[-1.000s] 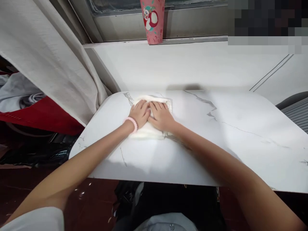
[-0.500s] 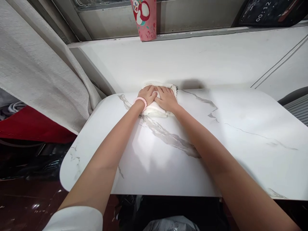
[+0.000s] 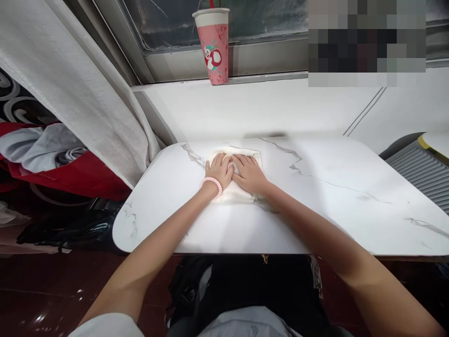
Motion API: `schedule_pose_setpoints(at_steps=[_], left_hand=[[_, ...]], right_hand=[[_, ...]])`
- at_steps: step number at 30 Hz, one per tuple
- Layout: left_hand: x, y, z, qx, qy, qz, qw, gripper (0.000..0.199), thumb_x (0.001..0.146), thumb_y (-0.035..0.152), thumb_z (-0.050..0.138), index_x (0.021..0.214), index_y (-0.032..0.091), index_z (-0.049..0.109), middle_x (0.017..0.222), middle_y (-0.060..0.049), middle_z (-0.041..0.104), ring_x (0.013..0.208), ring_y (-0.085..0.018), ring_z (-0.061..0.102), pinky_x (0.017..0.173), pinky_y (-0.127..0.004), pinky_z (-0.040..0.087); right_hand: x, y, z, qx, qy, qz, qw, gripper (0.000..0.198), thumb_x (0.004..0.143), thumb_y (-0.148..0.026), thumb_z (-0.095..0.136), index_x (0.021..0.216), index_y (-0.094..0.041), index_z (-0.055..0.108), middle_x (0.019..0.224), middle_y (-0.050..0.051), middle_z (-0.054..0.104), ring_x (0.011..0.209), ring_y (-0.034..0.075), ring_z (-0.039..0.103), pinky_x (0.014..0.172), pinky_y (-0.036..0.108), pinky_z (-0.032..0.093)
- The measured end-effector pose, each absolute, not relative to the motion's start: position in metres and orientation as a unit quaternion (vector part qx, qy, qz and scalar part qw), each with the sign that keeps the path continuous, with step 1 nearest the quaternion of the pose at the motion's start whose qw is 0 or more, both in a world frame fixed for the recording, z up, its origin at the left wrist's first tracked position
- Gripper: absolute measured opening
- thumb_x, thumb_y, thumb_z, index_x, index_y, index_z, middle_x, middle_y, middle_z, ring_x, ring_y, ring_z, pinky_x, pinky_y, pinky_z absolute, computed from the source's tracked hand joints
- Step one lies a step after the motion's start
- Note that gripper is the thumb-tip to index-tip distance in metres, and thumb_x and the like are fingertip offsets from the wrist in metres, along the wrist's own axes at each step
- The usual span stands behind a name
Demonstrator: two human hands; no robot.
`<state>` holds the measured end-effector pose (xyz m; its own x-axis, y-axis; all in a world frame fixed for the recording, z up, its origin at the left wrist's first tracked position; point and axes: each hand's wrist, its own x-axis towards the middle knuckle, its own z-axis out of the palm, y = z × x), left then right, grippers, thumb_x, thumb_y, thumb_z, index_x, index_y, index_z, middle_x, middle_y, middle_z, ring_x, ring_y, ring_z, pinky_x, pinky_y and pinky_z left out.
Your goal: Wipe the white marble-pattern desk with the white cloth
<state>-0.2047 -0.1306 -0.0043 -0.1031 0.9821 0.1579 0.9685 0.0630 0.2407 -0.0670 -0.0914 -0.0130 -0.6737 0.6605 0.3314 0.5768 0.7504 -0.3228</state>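
- White table [image 3: 164, 201] w/ grey marble-type veins & rounded corners, up against white wall panel [image 3: 263, 110]; dark red floor [image 3: 38, 290] below.
- White cloth [image 3: 233, 193] lies on table, L of ctr, nr the wall side, under both hands.
- L hand [image 3: 219, 171]: palm down on cloth, fingers straight & slightly spread, not curled round anything; pink coil bracelet [image 3: 216, 183] at wrist.
- R hand [image 3: 249, 174]: also palm down, open, fingers extended on cloth, just beside L hand; can't tell if thumbs touch.
- Pink cup [image 3: 213, 51] w/ cartoon print & red straw [image 3: 211, 3] stands upright on window ledge [image 3: 270, 79], well apart from hands.
- Pale curtain [image 3: 84, 79] hangs L of table; red fabric [image 3: 87, 175] beyond.
- Grey ribbed item [image 3: 417, 173] far R, can't ID.
- Upper R: pixelated patch, contents hidden.
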Motion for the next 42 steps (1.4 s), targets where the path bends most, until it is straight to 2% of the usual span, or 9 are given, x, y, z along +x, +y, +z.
schedule_pose_setpoints(at_steps=[9, 18, 22, 25, 30, 33, 42], left_hand=[[-0.145, -0.213, 0.001, 0.677, 0.727, 0.11, 0.04, 0.047, 0.098, 0.03, 0.024, 0.138, 0.015, 0.044, 0.156, -0.013, 0.032, 0.146, -0.026, 0.023, 0.116, -0.06, 0.017], [-0.097, -0.253, -0.003, 0.738, 0.657, 0.131, 0.078, 0.049, 0.098, 0.034, 0.027, 0.139, 0.012, 0.043, 0.157, -0.02, 0.025, 0.147, -0.03, 0.013, 0.113, -0.067, 0.01], [-0.09, -0.228, 0.0, 0.741, 0.65, 0.129, 0.108, 0.05, 0.098, 0.039, 0.028, 0.14, 0.014, 0.041, 0.158, -0.018, 0.024, 0.148, -0.029, 0.013, 0.113, -0.067, 0.012], [-0.09, -0.194, 0.001, 0.739, 0.651, 0.129, 0.12, 0.047, 0.099, 0.035, 0.028, 0.139, 0.016, 0.043, 0.158, -0.015, 0.026, 0.147, -0.027, 0.015, 0.114, -0.064, 0.013], [-0.088, -0.132, 0.0, 0.728, 0.658, 0.158, 0.109, 0.044, 0.097, 0.031, 0.029, 0.136, 0.018, 0.046, 0.156, -0.011, 0.032, 0.146, -0.024, 0.02, 0.117, -0.06, 0.013], [-0.087, -0.103, 0.001, 0.72, 0.664, 0.174, 0.099, 0.044, 0.097, 0.03, 0.028, 0.134, 0.019, 0.047, 0.154, -0.011, 0.035, 0.145, -0.024, 0.023, 0.117, -0.059, 0.015], [-0.103, -0.037, -0.001, 0.729, 0.658, 0.174, 0.079, 0.042, 0.098, 0.028, 0.025, 0.131, 0.023, 0.049, 0.152, -0.008, 0.039, 0.144, -0.021, 0.027, 0.115, -0.058, 0.02]], right_hand=[[-0.008, -0.168, -0.01, -0.316, -0.92, 0.093, 0.215, 0.053, 0.093, -0.032, 0.037, 0.138, -0.004, 0.045, 0.142, 0.019, 0.047, 0.13, 0.03, 0.04, 0.112, 0.05, 0.027], [0.058, -0.213, 0.0, -0.317, -0.92, 0.114, 0.203, 0.058, 0.092, -0.038, 0.043, 0.145, -0.014, 0.037, 0.144, 0.016, 0.045, 0.132, 0.031, 0.039, 0.11, 0.054, 0.032], [0.069, -0.187, 0.001, -0.31, -0.921, 0.123, 0.202, 0.057, 0.093, -0.042, 0.043, 0.145, -0.019, 0.036, 0.143, 0.015, 0.045, 0.132, 0.031, 0.039, 0.109, 0.054, 0.033], [0.071, -0.153, -0.002, -0.315, -0.918, 0.126, 0.204, 0.055, 0.094, -0.045, 0.041, 0.143, -0.02, 0.038, 0.142, 0.015, 0.046, 0.131, 0.03, 0.04, 0.108, 0.052, 0.033], [0.068, -0.091, -0.009, -0.334, -0.91, 0.113, 0.218, 0.053, 0.091, -0.04, 0.042, 0.139, -0.015, 0.042, 0.14, 0.016, 0.048, 0.13, 0.03, 0.041, 0.109, 0.05, 0.032], [0.065, -0.06, -0.011, -0.342, -0.905, 0.119, 0.223, 0.051, 0.091, -0.038, 0.041, 0.137, -0.017, 0.044, 0.14, 0.014, 0.049, 0.13, 0.03, 0.042, 0.109, 0.049, 0.031], [0.049, 0.005, -0.017, -0.355, -0.891, 0.112, 0.258, 0.049, 0.09, -0.042, 0.045, 0.132, -0.017, 0.049, 0.136, 0.013, 0.053, 0.128, 0.03, 0.044, 0.108, 0.047, 0.031]])
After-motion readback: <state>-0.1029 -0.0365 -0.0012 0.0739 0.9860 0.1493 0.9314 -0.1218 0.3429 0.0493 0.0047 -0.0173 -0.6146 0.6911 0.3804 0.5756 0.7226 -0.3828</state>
